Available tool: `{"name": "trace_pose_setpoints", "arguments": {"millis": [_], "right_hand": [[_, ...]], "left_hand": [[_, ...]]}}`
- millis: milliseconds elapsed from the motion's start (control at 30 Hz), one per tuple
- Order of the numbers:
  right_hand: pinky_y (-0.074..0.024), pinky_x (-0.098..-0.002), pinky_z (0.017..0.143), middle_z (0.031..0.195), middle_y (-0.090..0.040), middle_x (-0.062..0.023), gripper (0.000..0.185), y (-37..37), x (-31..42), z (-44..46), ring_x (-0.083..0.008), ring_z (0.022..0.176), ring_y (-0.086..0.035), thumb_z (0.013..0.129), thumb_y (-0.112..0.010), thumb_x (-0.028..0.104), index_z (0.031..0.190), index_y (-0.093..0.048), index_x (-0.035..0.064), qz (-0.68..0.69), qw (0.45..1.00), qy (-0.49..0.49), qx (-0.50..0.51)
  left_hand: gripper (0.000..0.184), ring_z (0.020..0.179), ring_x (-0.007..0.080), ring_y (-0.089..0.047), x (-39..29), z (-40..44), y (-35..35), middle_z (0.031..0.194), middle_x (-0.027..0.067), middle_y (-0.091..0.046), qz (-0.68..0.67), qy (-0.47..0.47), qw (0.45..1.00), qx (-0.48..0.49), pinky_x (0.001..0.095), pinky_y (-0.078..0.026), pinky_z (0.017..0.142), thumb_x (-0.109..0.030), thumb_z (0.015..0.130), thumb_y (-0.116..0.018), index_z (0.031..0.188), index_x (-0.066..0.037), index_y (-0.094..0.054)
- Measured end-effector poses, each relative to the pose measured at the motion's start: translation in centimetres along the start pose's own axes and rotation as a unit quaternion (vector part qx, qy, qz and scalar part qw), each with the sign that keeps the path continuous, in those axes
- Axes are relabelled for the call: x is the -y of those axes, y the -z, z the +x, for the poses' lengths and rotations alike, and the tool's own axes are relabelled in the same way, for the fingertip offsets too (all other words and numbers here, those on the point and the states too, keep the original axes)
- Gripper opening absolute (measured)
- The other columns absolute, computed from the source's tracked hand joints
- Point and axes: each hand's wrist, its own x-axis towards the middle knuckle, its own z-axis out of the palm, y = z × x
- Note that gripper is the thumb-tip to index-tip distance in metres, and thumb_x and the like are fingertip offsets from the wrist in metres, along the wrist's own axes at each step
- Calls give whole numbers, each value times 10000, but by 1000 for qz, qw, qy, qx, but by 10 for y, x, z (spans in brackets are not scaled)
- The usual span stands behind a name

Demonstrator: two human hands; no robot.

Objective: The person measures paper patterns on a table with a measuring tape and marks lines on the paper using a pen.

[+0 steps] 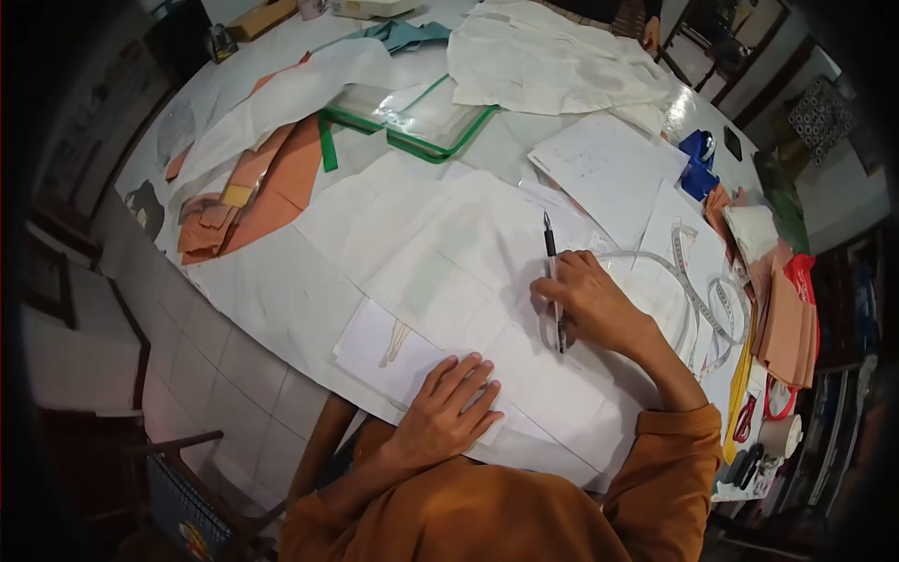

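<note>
In the head view my right hand (pixel 597 302) is closed around a pen (pixel 550 245) with a clear barrel and black grip. The pen stands nearly upright, its metal tip pointing away from me, above large white paper (pixel 506 281). My left hand (pixel 452 412) lies flat, fingers stretched, at the table's near edge. Beneath its fingertips is the edge of a small white sheet (pixel 361 351) with a drawing of legs in brownish tones. Just right of my right hand curls a pale measuring tape (pixel 688 290).
A clear case with green edging (pixel 440 155) lies behind the paper, near white fabric (pixel 552 61). Orange fabric (pixel 272 197) is at left. Folded peach cloth (pixel 785 323), a blue tape dispenser (pixel 698 169) and a thread spool (pixel 780 436) line the right side. Another person's hand (pixel 651 35) shows at the back.
</note>
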Motion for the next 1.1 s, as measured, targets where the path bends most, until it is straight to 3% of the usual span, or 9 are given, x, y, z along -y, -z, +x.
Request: {"name": "trace_pose_setpoints", "arguments": {"millis": [133, 267, 367, 500, 600, 800, 900, 933, 1100], "right_hand": [[-407, -405, 787, 827, -555, -102, 304, 3, 14, -3, -307, 874, -527, 620, -720, -3, 890, -596, 60, 13, 1000, 19, -18], [-428, -390, 704, 794, -550, -74, 349, 15, 41, -1, -286, 801, -526, 634, -690, -2, 957, -578, 68, 109, 988, 92, -53], [-427, -385, 688, 772, -541, -62, 357, 19, 54, 3, -282, 769, -517, 631, -681, -19, 961, -575, 67, 133, 980, 105, -101], [-423, -388, 695, 765, -536, -61, 355, 25, 49, 0, -282, 763, -513, 637, -671, -34, 963, -576, 68, 96, 983, 81, -133], [-423, -392, 711, 770, -535, -65, 367, 23, 40, -4, -283, 764, -513, 632, -676, -35, 970, -578, 69, 56, 990, 57, -120], [-421, -388, 822, 787, -539, -89, 423, 18, 37, -5, -296, 862, -519, 615, -674, -6, 1029, -608, 57, -6, 999, 38, -19], [-412, -411, 873, 875, -589, -127, 488, 22, 39, -5, -328, 928, -519, 602, -660, 28, 1088, -620, 41, 42, 997, 63, -11], [-389, -454, 964, 1025, -630, -169, 558, 23, 40, -5, -366, 1075, -519, 588, -646, 50, 1146, -628, 39, 98, 993, 68, -9], [-294, -531, 1094, 1147, -643, -134, 391, 14, 51, -3, -371, 1251, -484, 694, -687, 55, 1084, -667, 69, 166, 979, 119, -15]], "left_hand": [[410, 1227, 382, -542, -2, 1, 6, 1283, 204, -592, -112, 58, 990, -57, 458, -432, 1036, -188, 885, -702, 1220, 33, -617], [523, 1239, 335, -549, -5, 19, 17, 1318, 200, -577, -187, 127, 962, -153, 418, -421, 1050, -155, 939, -644, 1395, 38, -475], [540, 1321, 285, -469, -5, 26, 25, 1400, 197, -512, -486, 226, 842, -60, 401, -404, 1077, -113, 968, -608, 1443, 38, -402], [350, 1072, 160, -629, 0, 17, 15, 1085, 110, -694, -603, 242, 760, 9, 322, -444, 1000, -146, 1001, -586, 1294, 43, -553], [253, 914, 122, -653, -3, 12, 15, 984, 77, -709, -577, 268, 771, 2, 278, -499, 868, -104, 990, -598, 1189, 51, -618], [228, 645, 100, -611, -5, 6, 15, 848, 84, -698, -482, 360, 799, 11, 266, -502, 570, -49, 953, -623, 1165, 35, -640], [230, 591, 165, -626, -6, 10, 7, 828, 114, -697, -314, 211, 923, -71, 302, -505, 545, -27, 918, -643, 1144, 9, -656], [230, 588, 149, -622, -6, 12, 7, 811, 117, -686, -272, 193, 940, -72, 295, -494, 535, -22, 914, -647, 1141, 13, -659], [207, 522, 123, -572, -4, 19, 0, 732, 114, -643, -173, 132, 969, -114, 278, -445, 488, -9, 899, -665, 1104, 16, -669]]}}
